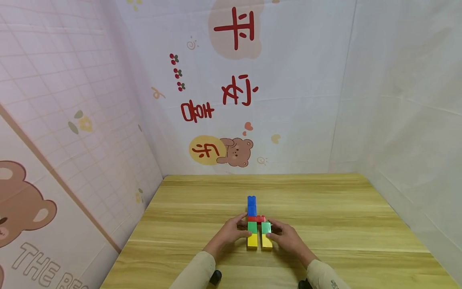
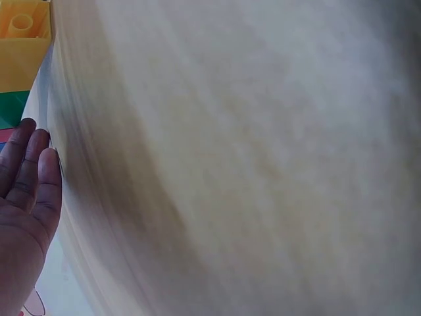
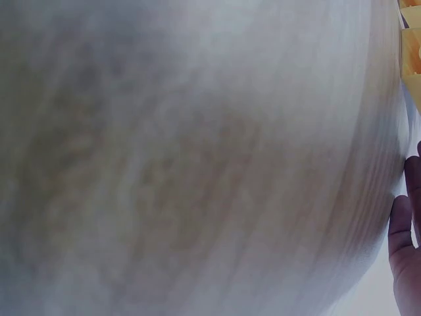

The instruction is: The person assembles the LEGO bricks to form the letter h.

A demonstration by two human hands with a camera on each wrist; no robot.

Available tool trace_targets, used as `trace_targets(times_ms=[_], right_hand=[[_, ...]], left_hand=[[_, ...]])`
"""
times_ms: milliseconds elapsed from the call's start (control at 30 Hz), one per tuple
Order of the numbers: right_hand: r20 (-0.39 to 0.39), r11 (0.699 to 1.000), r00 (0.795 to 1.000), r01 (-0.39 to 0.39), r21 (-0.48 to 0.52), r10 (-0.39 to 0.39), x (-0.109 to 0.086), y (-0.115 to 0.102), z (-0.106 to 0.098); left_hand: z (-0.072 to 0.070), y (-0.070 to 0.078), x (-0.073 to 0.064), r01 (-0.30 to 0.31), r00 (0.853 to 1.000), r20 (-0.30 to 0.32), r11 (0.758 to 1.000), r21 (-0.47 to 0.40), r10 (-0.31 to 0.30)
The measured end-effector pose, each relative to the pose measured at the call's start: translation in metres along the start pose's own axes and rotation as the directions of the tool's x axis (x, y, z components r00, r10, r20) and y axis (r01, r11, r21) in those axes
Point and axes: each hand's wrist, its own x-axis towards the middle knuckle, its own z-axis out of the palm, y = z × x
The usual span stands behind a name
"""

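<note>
A figure made of toy building blocks (image 1: 252, 228) lies between my two hands on the wooden table. Stacked blue blocks (image 1: 251, 206) form its far end, with a red block (image 1: 257, 219) across below them. From the red block two legs run toward me, each a green block and a yellow block (image 1: 252, 241). My left hand (image 1: 230, 232) holds the left side, thumb at the green-yellow joint and index finger reaching up near the red and blue. My right hand (image 1: 288, 237) holds the right leg, thumb on its joint. In the left wrist view a yellow block (image 2: 25, 62) shows its hollow underside.
The wood-grain table (image 1: 187, 208) reaches back to a printed cloth wall (image 1: 296, 100) with red characters and a cartoon bear. Another printed cloth (image 1: 72, 160) rises along the left, and a pale one (image 1: 415, 160) along the right.
</note>
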Motion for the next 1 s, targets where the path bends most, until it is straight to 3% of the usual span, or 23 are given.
trace_targets(times_ms=[300,733,1000], right_hand=[[0.006,1.0,1.0,-0.004,0.007,0.004,-0.0008,0.0008,0.0033],[-0.024,0.995,0.995,-0.102,-0.013,0.101,-0.0019,0.0014,0.0078],[-0.036,0.995,0.995,-0.098,-0.029,0.097,-0.0017,-0.0008,0.0055]], left_hand=[[-0.0004,-0.0012,-0.0039,-0.006,1.0,0.005,1.0,0.005,0.006],[0.0004,0.0009,-0.0056,0.044,0.999,0.008,0.998,0.042,-0.044],[-0.0006,0.0023,-0.0074,0.035,0.999,-0.001,0.999,0.034,-0.035]])
